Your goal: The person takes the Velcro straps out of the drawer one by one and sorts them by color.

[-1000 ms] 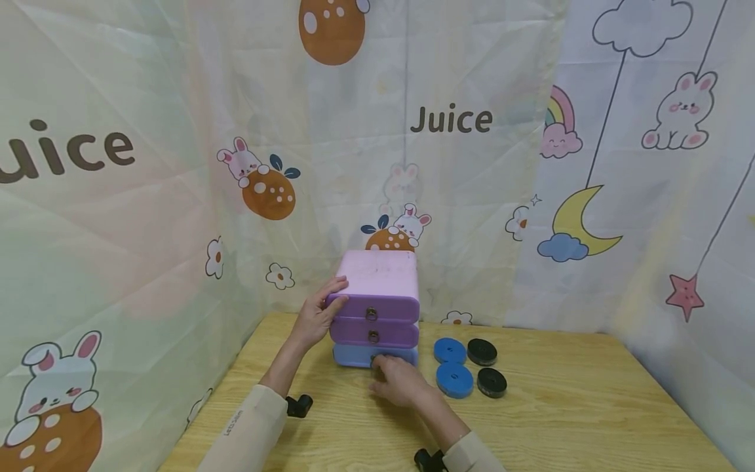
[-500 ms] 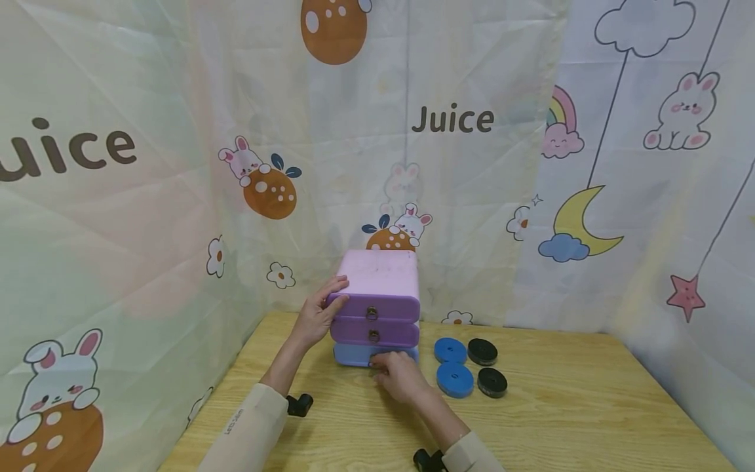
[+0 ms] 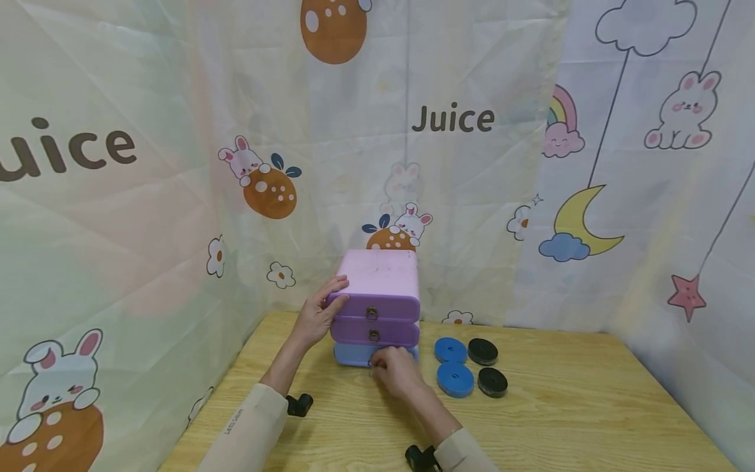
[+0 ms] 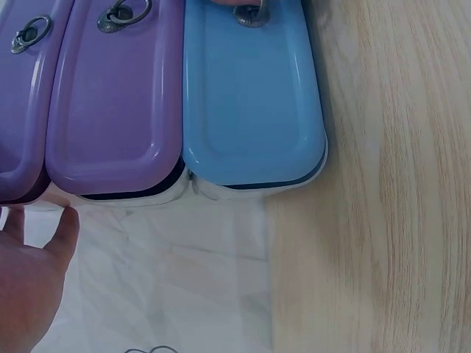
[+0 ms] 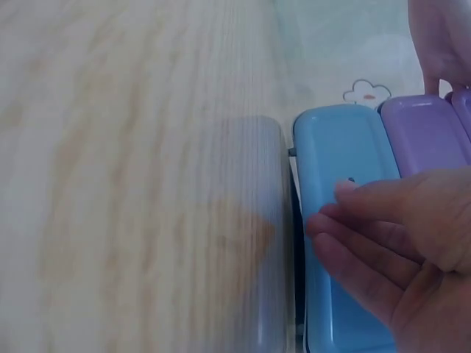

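Note:
A small chest of drawers [image 3: 380, 272] has a pink top, two purple drawers [image 3: 348, 333] and a blue bottom drawer [image 3: 354, 354]. My left hand [image 3: 315, 318] rests against its upper left corner, thumb at the purple front edge and fingers straight along the side. At the blue drawer, my right hand [image 3: 401, 372] pinches the metal ring pull [image 4: 252, 15], which its fingers partly cover. All three drawers sit in the body, with a thin dark line behind their fronts in the left wrist view. The right wrist view shows the thumb and index finger together at the blue front.
Two blue discs [image 3: 455, 379] and two black discs [image 3: 492, 382] lie on the wooden table [image 3: 566, 406] right of the chest. Black wrist mounts [image 3: 299, 405] show beside both forearms. A printed cloth wall [image 3: 472, 196] stands close behind.
My right hand's fingers have drawn together at the blue drawer's ring pull, and the wrist has shifted slightly left. The left hand and the chest have stayed put.

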Tool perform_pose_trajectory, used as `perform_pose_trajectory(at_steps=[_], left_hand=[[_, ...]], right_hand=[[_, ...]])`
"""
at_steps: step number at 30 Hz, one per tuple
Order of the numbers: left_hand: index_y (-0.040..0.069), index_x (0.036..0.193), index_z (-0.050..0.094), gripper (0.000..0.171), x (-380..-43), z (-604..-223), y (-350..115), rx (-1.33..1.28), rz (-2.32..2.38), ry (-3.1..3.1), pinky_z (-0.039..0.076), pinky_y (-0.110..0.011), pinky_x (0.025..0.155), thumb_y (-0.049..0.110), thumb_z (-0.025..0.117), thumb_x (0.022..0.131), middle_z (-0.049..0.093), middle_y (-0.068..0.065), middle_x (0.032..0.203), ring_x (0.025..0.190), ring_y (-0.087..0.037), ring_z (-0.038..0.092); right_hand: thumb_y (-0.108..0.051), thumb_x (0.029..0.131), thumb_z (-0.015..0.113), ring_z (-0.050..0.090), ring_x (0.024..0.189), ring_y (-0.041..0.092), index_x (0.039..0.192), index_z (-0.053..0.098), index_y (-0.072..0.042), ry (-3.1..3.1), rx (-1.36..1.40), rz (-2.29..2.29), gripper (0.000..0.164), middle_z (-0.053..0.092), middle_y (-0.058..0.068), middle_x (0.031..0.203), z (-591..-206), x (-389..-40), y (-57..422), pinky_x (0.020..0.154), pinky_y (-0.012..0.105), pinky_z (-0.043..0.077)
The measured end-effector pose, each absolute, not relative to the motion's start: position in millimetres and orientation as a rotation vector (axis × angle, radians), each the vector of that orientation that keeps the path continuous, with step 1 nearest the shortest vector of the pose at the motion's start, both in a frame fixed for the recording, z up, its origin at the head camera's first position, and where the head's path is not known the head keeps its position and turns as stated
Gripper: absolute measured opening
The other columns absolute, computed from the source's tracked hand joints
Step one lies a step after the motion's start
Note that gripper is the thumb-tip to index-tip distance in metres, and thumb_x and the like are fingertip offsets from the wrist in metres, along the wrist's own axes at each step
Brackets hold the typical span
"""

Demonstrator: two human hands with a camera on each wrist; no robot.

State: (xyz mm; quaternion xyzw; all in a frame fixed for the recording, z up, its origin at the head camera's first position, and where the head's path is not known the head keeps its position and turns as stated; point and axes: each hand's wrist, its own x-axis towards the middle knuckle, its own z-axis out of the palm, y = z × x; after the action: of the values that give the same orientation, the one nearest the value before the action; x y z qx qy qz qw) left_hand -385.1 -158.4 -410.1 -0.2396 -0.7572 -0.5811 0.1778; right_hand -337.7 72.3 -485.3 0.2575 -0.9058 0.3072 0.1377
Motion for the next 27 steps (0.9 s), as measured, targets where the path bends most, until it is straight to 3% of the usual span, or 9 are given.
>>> perform_pose_trajectory(at_steps=[14, 20, 27], left_hand=[[0.012, 0.141, 0.065, 0.04, -384.6, -411.1, -156.6, -0.693, -1.653, -2.13, 0.027, -0.051, 0.127, 0.023, 0.066, 0.103, 0.048, -0.006, 0.161, 0.159, -0.026, 0.029], [0.011, 0.142, 0.064, 0.041, -383.5, -409.0, -157.4, -0.688, -1.638, -2.138, 0.027, -0.051, 0.126, 0.025, 0.066, 0.104, 0.048, -0.006, 0.161, 0.159, -0.027, 0.029], [0.012, 0.142, 0.064, 0.041, -384.0, -407.7, -158.5, -0.682, -1.634, -2.148, 0.029, -0.048, 0.127, 0.026, 0.066, 0.103, 0.049, -0.003, 0.161, 0.158, -0.023, 0.03]], right_hand=[[-0.009, 0.093, 0.075, 0.055, 0.066, 0.006, 0.084, 0.076, -0.015, -2.632, 0.753, 0.836, 0.011, 0.069, -0.007, 0.078, -489.9, -338.5, 72.6, 0.06, 0.026, 0.048], [-0.011, 0.094, 0.075, 0.06, 0.07, 0.005, 0.089, 0.079, -0.013, -2.636, 0.813, 0.8, 0.007, 0.072, -0.007, 0.082, -487.1, -337.2, 73.4, 0.063, 0.025, 0.051], [-0.011, 0.092, 0.077, 0.072, 0.082, 0.013, 0.091, 0.081, -0.011, -2.62, 0.856, 0.726, 0.004, 0.077, -0.002, 0.088, -483.7, -335.7, 74.9, 0.07, 0.029, 0.058]])
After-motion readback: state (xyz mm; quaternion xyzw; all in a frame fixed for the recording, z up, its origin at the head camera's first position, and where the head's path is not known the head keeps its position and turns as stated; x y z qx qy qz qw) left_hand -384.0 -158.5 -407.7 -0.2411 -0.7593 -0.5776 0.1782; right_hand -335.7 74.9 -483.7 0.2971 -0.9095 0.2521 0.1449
